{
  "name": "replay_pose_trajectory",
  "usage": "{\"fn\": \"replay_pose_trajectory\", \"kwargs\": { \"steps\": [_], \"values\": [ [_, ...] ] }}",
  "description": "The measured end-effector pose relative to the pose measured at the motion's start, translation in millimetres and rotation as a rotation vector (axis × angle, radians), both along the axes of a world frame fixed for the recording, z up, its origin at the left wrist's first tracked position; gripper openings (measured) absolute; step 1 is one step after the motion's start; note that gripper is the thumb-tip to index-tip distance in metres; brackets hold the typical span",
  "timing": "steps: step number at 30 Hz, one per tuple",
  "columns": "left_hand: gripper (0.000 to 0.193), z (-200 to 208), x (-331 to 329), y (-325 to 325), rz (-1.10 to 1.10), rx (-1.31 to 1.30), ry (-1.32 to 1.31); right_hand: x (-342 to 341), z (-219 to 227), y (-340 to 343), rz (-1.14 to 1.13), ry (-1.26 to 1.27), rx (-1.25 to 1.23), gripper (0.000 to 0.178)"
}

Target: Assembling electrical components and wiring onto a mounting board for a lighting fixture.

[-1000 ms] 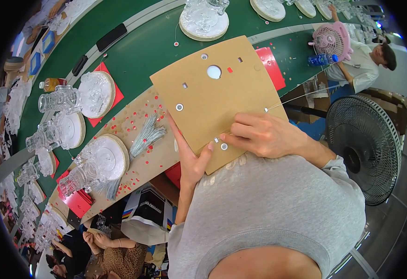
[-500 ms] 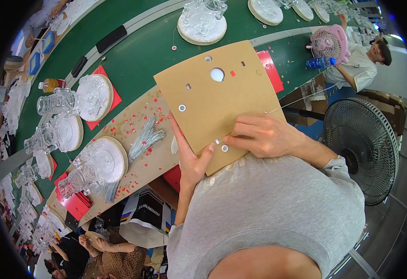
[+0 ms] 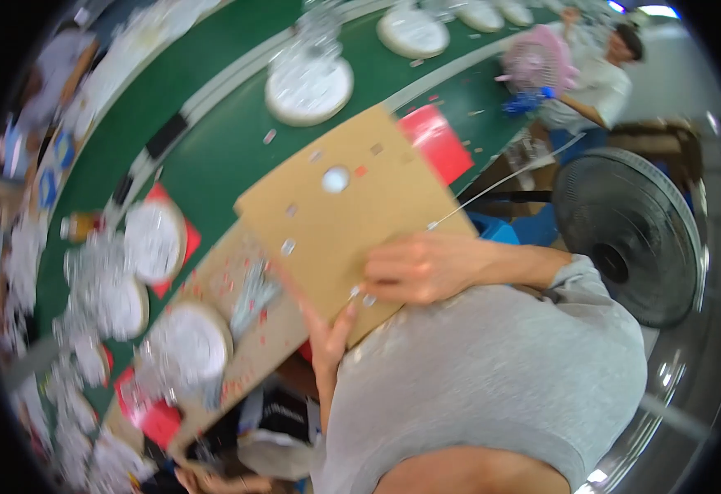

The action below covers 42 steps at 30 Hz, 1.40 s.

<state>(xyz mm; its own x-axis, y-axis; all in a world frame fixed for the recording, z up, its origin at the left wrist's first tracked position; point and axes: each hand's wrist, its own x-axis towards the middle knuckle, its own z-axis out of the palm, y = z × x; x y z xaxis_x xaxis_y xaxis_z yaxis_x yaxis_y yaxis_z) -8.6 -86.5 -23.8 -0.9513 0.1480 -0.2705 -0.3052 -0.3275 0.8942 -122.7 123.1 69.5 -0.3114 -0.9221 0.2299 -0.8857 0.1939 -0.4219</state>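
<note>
A tan cardboard panel point(image 3: 377, 198) with a round hole and several small slots and fittings lies tilted against my grey shirt. My left hand point(image 3: 327, 337) grips its lower left edge, thumb on top and fingers underneath. My right hand point(image 3: 416, 267) rests on the panel with its fingers pinched beside a small white piece point(image 3: 354, 291), close to the left thumb. Whatever is between those fingertips is hidden by the hand and blur. A thin white cord point(image 3: 508, 183) comes out past the back of the right hand and runs off the panel's right edge.
Round white bases point(image 3: 309, 90) with clear plastic parts line the green conveyor point(image 3: 212, 136). Red sheets point(image 3: 438, 144) and a bundle of grey wire ties point(image 3: 253, 296) lie around the panel. A black fan point(image 3: 624, 239) stands at right; a person point(image 3: 603, 86) sits beyond a pink fan point(image 3: 535, 62).
The view has shifted and blurred, and the panel appears lower and further left. More of the white cord shows at right. Both hands keep their places on the panel.
</note>
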Motion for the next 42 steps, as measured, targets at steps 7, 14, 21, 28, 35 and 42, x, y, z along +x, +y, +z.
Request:
{"fn": "replay_pose_trajectory", "kwargs": {
  "steps": [7, 14, 21, 28, 35, 42],
  "values": [
    [0.108, -3, 9, 5, 0.120, -0.082, 0.088, -6, -8, 10, -0.024, -0.019, -0.081, 0.014],
    [0.109, 0, 6, 7, 0.132, -0.176, 0.161, 1, -17, -12, 0.039, 0.110, -0.103, 0.012],
    [0.110, 1, -2, 9, 0.193, -0.304, 0.215, -7, -26, 3, 0.028, -0.012, -0.219, 0.013],
    [0.112, 5, -8, 3, 0.288, -0.359, 0.268, -5, -30, -10, 0.127, 0.142, -0.222, 0.018],
    [0.073, 43, -20, -2, 0.357, -0.995, 0.655, -2, -39, -5, 0.058, -0.109, -0.313, 0.012],
    [0.021, 45, -20, -17, 0.101, -0.939, 0.822, -4, -44, -3, 0.031, -0.129, -0.409, 0.014]
  ]
}}
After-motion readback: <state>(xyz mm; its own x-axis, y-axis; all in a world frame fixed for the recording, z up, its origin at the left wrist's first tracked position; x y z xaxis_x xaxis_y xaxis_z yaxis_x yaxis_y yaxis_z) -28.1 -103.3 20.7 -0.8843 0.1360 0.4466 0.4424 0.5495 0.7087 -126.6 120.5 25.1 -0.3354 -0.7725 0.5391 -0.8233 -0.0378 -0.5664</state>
